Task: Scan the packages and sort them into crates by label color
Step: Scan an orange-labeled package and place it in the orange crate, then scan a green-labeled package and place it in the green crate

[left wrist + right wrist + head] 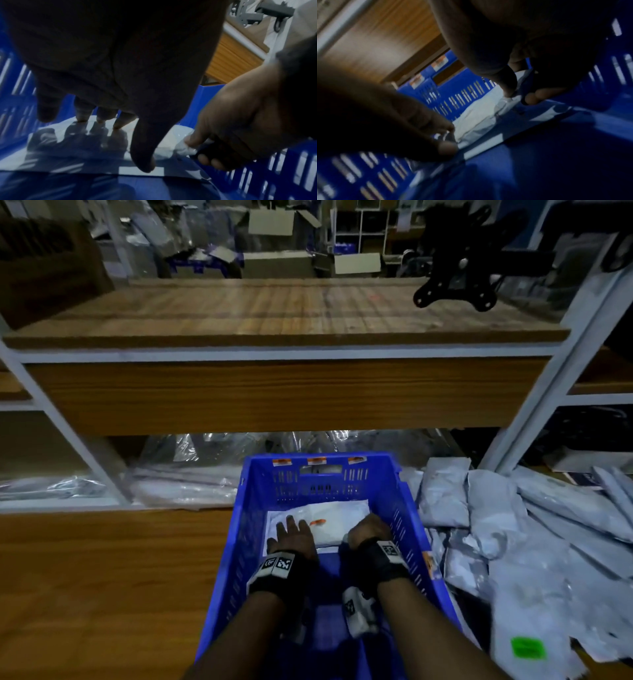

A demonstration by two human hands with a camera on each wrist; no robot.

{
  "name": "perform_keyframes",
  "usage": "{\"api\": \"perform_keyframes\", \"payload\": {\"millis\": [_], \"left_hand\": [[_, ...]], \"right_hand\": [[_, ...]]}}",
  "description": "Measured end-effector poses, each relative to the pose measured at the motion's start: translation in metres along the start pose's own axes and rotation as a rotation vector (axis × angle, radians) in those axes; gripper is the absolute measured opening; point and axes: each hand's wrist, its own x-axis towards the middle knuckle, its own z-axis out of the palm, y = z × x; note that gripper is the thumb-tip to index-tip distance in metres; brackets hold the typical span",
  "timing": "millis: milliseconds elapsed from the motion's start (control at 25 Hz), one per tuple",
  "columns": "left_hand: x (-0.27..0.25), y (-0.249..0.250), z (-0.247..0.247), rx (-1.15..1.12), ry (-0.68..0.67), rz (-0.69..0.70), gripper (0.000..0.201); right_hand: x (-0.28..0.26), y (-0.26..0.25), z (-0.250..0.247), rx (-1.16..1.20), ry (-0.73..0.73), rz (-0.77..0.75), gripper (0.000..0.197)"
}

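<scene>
A white plastic package [337, 520] with a small orange label [318, 522] lies flat on the floor of a blue slotted crate [407, 518]. My left hand [295, 534] rests on its near left part with the fingers straight and spread; in the left wrist view the fingertips [118, 123] touch the white package [176, 136]. My right hand [368, 530] is curled at the package's near right corner. The left wrist view shows that right hand [228, 129] pinching the bunched corner [184, 147]. The right wrist view shows the same pinch on the package [481, 116].
The crate's far rim carries orange stickers [317, 461]. A heap of grey mailer bags [513, 535] lies to the right, one with a green label [527, 647]. A wooden shelf [281, 392] overhangs ahead, with clear plastic bags [191, 474] under it. The wooden surface [102, 577] spreads left.
</scene>
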Motion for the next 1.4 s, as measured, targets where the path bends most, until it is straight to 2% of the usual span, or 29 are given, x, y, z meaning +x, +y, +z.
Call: {"api": "perform_keyframes", "payload": {"millis": [120,280,360,520,720,800,880,920,1040,1160,1240,1400], "left_hand": [[0.002,0.002,0.000,-0.002,-0.032,0.005,0.096],[0.004,0.000,0.003,-0.004,-0.029,0.032,0.090],[0.009,-0.004,0.008,-0.024,-0.044,0.040,0.086],[0.015,-0.010,0.025,-0.031,0.005,0.077,0.080],[0.013,-0.014,0.040,-0.003,0.065,0.095,0.091],[0.009,-0.012,0.029,-0.015,0.050,0.063,0.088],[-0.007,-0.005,0.001,-0.078,0.072,0.020,0.076],[-0.018,-0.001,-0.016,-0.139,0.133,0.007,0.066],[-0.059,0.013,-0.062,-0.362,0.447,-0.012,0.033],[-0.103,0.032,-0.085,-0.492,0.706,0.052,0.029],[-0.134,0.053,-0.094,-0.572,0.799,0.149,0.023],[-0.193,0.112,-0.087,-0.622,0.870,0.428,0.018]], "right_hand": [[-0.007,0.001,0.010,-0.098,0.054,0.008,0.077],[-0.019,0.008,0.027,-0.375,0.136,-0.153,0.077],[-0.017,0.016,0.039,-0.484,0.102,-0.224,0.073],[-0.013,0.025,0.043,-0.427,0.028,-0.241,0.061],[-0.014,0.027,0.039,-0.320,-0.052,-0.221,0.066],[-0.015,0.021,0.034,-0.235,-0.085,-0.181,0.071],[-0.021,0.011,0.024,-0.157,-0.061,-0.161,0.075],[-0.028,0.003,0.016,-0.111,-0.018,-0.181,0.074],[-0.059,-0.021,-0.024,0.039,0.084,-0.330,0.064],[-0.110,-0.024,-0.090,0.161,0.129,-0.529,0.063],[-0.150,-0.006,-0.138,0.265,0.176,-0.640,0.053],[-0.208,0.073,-0.209,0.415,0.274,-0.684,0.040]]}}
